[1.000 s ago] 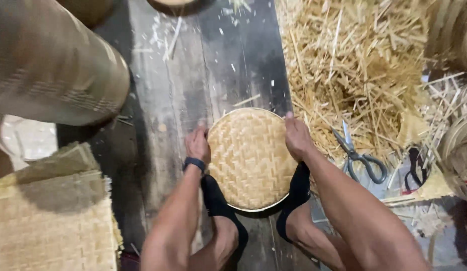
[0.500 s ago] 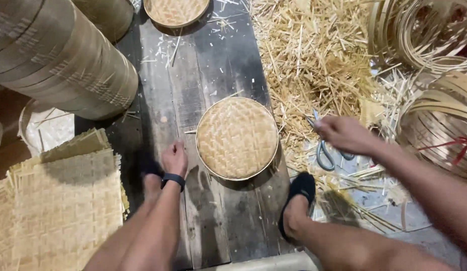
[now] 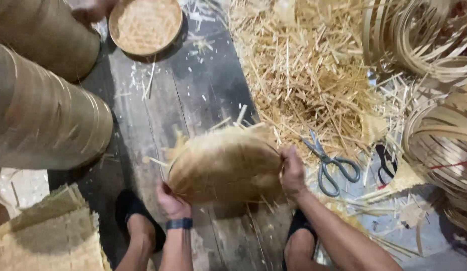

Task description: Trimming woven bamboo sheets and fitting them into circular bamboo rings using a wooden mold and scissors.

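currently the round woven bamboo tray (image 3: 226, 165) is gripped at opposite rim edges, the left hand (image 3: 172, 200) clamped on its near-left side and the right hand (image 3: 292, 173) closed on its right side, and it is held tilted just above the dark wooden floorboards (image 3: 193, 95), between the knees. for this lifting and turning, an even grip on both sides is best kept so the rim is not bent. the tray is pale tan, blurred, with loose strip ends sticking out at its upper edge; grey-handled scissors (image 3: 329, 163) lie nearby on the straw-coloured bamboo offcuts (image 3: 303, 70).
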